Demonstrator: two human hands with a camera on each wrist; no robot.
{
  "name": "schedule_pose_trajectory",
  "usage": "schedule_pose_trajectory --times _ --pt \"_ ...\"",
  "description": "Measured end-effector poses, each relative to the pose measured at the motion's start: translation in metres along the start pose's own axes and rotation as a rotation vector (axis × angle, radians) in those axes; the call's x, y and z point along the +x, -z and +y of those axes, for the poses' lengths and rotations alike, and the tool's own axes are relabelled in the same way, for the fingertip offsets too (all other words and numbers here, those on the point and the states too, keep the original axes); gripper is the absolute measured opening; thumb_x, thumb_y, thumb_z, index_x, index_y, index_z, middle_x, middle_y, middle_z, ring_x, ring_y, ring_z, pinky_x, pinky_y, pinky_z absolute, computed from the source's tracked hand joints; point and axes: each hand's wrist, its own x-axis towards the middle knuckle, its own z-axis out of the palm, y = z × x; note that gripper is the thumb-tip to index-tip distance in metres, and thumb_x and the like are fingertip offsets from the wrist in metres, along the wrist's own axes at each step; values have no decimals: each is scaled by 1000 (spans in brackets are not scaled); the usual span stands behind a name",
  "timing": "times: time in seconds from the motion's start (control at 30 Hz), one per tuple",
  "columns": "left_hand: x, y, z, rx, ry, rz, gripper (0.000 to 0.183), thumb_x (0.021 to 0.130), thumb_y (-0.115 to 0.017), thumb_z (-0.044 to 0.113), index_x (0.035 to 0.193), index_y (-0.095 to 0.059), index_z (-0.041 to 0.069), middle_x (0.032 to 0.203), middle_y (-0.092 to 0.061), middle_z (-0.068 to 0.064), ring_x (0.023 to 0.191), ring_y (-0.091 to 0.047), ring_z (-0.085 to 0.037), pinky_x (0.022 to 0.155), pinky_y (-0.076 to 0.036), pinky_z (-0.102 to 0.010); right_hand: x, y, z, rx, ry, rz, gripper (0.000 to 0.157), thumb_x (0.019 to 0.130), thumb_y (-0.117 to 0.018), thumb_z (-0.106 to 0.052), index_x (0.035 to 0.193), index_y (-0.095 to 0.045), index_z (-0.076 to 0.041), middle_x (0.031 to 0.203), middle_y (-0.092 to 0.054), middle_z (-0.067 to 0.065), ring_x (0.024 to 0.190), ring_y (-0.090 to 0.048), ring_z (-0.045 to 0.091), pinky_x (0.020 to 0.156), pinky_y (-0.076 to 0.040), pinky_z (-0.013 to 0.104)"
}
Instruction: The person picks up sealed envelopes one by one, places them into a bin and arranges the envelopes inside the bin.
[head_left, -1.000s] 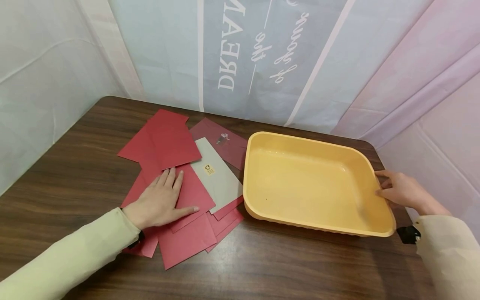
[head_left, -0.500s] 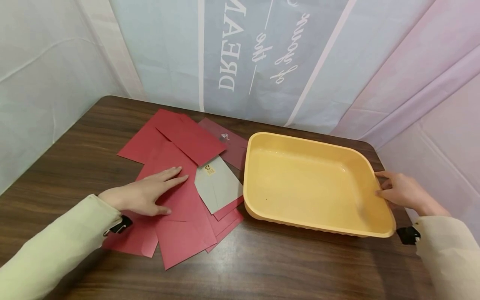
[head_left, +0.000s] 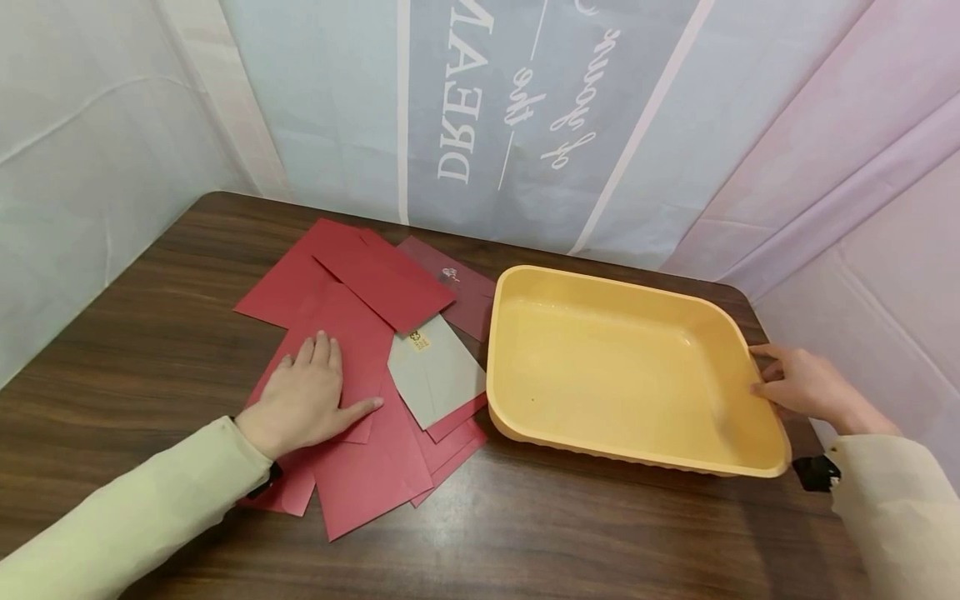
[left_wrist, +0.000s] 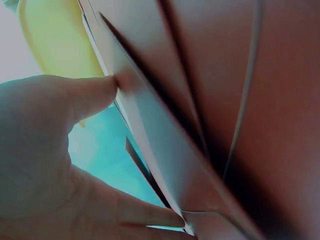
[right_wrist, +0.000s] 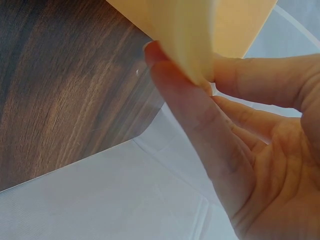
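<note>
My left hand lies with straight fingers on a red envelope in a loose, overlapping spread of several red envelopes. Its thumb stretches out to the right over the paper; in the left wrist view the thumb tip meets an envelope's surface. One red envelope rests aslant on top, partly covering a whitish envelope with a small yellow label. With my right hand I pinch the right rim of a yellow plastic basin, thumb inside and fingers outside, as the right wrist view shows.
A dark maroon envelope lies behind the pile, close to the basin's left side. The brown wooden table ends at a printed cloth backdrop, with pale cloth at both sides.
One red envelope near the back of the pile has slid right, over the whitish one's label end. My left hand drew back left, then came down on the envelopes again. The right hand stayed put.
</note>
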Motion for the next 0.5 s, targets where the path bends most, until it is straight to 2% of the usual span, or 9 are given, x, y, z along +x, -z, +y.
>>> schedule_pose_trajectory --times 0.07,0.23,0.4,0.5 --pt "0 0 -1 0 -17 -30 94 85 -62 54 130 -38 -24 136 -38 -43 128 -39 -53 97 -42 -59 0 0 0 0 -1 3 68 86 -64 -11 133 -29 23 96 -61 35 65 -65 19 55 -56 33" --pt "1 3 -10 -77 -77 -138 93 88 -60 52 137 -31 -21 145 -28 -40 135 -28 -53 107 -33 -58 0 -1 1 19 -4 2 67 86 -63 -10 133 -29 23 97 -61 35 65 -66 20 55 -56 33" --pt "4 7 -23 -166 -212 -239 89 88 -64 45 143 -27 -14 152 -21 -33 140 -21 -48 111 -26 -57 1 -1 1 30 -8 0 67 86 -63 -10 133 -28 23 97 -60 36 65 -66 20 55 -56 33" --pt "7 10 -29 -221 -300 -268 82 87 -67 33 146 -28 -8 154 -21 -28 142 -22 -44 111 -25 -57 1 -2 1 30 -8 -1 67 86 -63 -10 134 -28 23 98 -60 36 65 -66 21 55 -56 33"
